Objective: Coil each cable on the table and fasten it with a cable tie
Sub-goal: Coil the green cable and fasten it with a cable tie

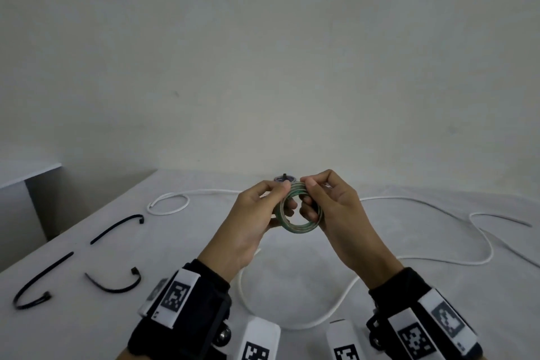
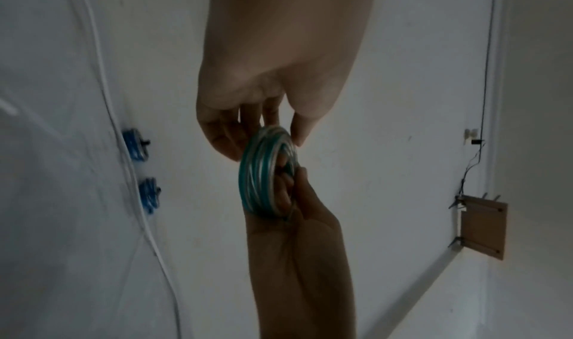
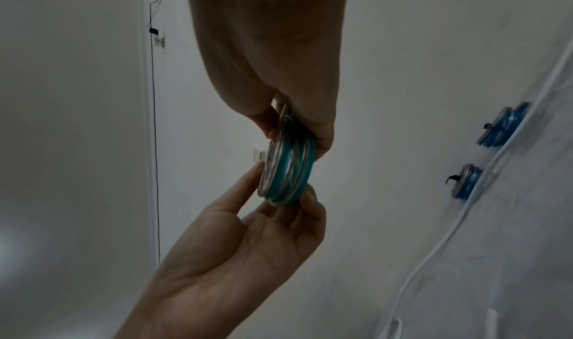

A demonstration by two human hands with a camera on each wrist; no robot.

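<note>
A green-and-white cable coil [image 1: 301, 226] is held up above the table between both hands. My left hand [image 1: 282, 199] pinches its left side, thumb on top and fingers through the ring. My right hand [image 1: 309, 199] grips its right side the same way. In the left wrist view the coil [image 2: 263, 177] stands on edge below my left hand [image 2: 263, 136]. The right wrist view shows the coil [image 3: 291, 172] with a white plug [image 3: 259, 154] sticking out beside it. Three black cable ties [image 1: 117, 228] [image 1: 114, 283] [image 1: 38, 283] lie loose at the left.
A long white cable [image 1: 438, 257] snakes uncoiled over the grey table [image 1: 87, 330], looping under my wrists. Two blue coils [image 2: 134, 145] [image 2: 148, 194] with black ties on them lie by the back wall. The table's left edge [image 1: 73, 231] drops off beyond the ties.
</note>
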